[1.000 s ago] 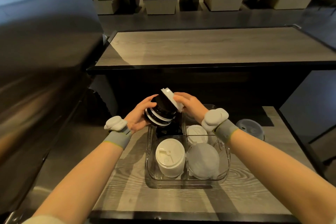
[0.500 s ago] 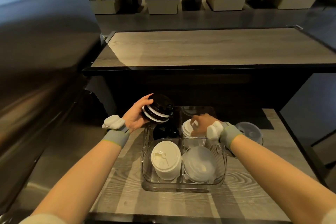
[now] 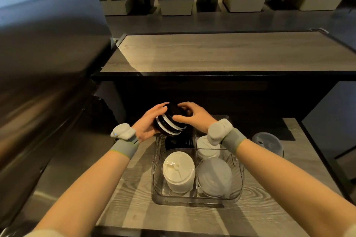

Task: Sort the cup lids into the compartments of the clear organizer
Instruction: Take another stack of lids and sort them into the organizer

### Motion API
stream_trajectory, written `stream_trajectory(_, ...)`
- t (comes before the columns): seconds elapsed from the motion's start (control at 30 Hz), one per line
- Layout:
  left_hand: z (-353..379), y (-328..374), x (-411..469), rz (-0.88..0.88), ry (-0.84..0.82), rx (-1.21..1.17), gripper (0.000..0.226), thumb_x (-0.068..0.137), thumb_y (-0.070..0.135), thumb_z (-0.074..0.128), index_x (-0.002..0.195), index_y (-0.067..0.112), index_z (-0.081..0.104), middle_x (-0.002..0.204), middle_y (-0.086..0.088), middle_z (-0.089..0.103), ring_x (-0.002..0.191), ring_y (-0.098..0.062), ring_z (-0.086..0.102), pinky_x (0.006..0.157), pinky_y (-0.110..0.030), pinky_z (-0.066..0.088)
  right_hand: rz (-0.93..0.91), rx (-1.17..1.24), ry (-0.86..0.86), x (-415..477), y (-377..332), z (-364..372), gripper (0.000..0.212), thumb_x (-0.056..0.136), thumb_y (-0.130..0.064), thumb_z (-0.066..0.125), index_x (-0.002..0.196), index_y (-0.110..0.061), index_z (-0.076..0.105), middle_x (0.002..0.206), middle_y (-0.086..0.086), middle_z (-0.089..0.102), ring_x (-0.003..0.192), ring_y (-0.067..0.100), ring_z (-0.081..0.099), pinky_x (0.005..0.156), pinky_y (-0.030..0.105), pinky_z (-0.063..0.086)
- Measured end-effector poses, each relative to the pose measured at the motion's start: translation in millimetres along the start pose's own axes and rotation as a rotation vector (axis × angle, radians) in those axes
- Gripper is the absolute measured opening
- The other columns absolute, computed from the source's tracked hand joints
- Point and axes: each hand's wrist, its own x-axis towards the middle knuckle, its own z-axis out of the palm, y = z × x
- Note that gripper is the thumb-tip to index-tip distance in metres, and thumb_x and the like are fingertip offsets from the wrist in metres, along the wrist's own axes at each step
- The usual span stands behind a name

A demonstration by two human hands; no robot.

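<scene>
Change: your right hand [image 3: 194,115] is back at the stack of lids [image 3: 170,124], having dropped a white lid with the white lids [image 3: 207,149] in the organiser's [image 3: 238,179] rear right compartment.
Meaning: sorting goes on; the top black lid [image 3: 176,110] looks next, likely bound for the black lids [image 3: 178,142] rear left.
Left hand [image 3: 147,126]: fingers curl round the stack, holding it above the organiser's rear left corner.
Right hand: thumb and curled fingers pinch the top black lid.

Behind the left hand [image 3: 148,124] and the right hand [image 3: 195,118] sit grey wristbands [image 3: 124,149], each carrying a rounded pale grey pod [image 3: 219,129], the left band edged yellow-green, its pod showing a small blue light [image 3: 115,134].
</scene>
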Motion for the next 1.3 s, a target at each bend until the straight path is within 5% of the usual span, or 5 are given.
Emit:
stream_trajectory(0.1,-7.3,-4.6,0.5,0.007,0.000,0.029,0.039,0.094,0.015,0.045,0.133,0.019,0.047,0.118,-0.007,0.060,0.111,-0.024,0.057,0.088,-0.037,0.049,0.052,0.145,-0.033,3.9,0.9,0.8,0.050,0.088,-0.030,0.058,0.134,-0.016,0.044,0.135,0.010,0.048,0.122,0.022,0.048,0.095,0.028,0.043)
stream_trajectory(0.3,-24.9,-2.8,-4.0,0.007,0.010,-0.015,0.034,0.081,0.010,0.053,0.112,0.023,0.058,0.113,-0.007,0.060,0.107,-0.025,0.056,0.094,-0.043,0.045,0.094,0.357,0.033,4.5,4.7,0.3,0.036,0.093,-0.023,0.050,0.128,-0.012,0.049,0.122,0.010,0.054,0.113,0.020,0.051,0.077,0.020,0.047)
stream_trajectory(0.8,-54.1,8.9,-13.7,0.043,0.137,-0.127,0.034,0.072,0.015,0.057,0.105,0.023,0.061,0.109,-0.005,0.061,0.106,-0.023,0.056,0.083,-0.034,0.052,-0.017,-0.773,-0.317,9.7,30.5,32.9,0.053,0.082,-0.038,0.065,0.130,-0.019,0.052,0.152,0.006,0.030,0.138,0.027,0.027,0.111,0.041,0.028)
stream_trajectory(0.97,-48.0,8.2,-16.1,0.035,0.084,-0.051,0.038,0.073,0.015,0.058,0.111,0.021,0.059,0.116,-0.009,0.058,0.120,-0.029,0.049,0.102,-0.042,0.040,-0.018,-0.207,0.040,6.5,10.9,25.3,0.034,0.092,-0.029,0.054,0.119,-0.011,0.060,0.127,0.009,0.050,0.118,0.025,0.048,0.094,0.027,0.036)
stream_trajectory(1.3,-12.9,6.9,-21.7,0.049,-0.014,0.081,0.038,0.095,0.015,0.044,0.133,0.018,0.046,0.116,-0.005,0.059,0.109,-0.021,0.056,0.089,-0.038,0.049,0.061,0.158,-0.037,-8.2,-12.4,21.3,0.052,0.091,-0.030,0.054,0.138,-0.016,0.039,0.139,0.006,0.045,0.119,0.016,0.044,0.092,0.024,0.034)
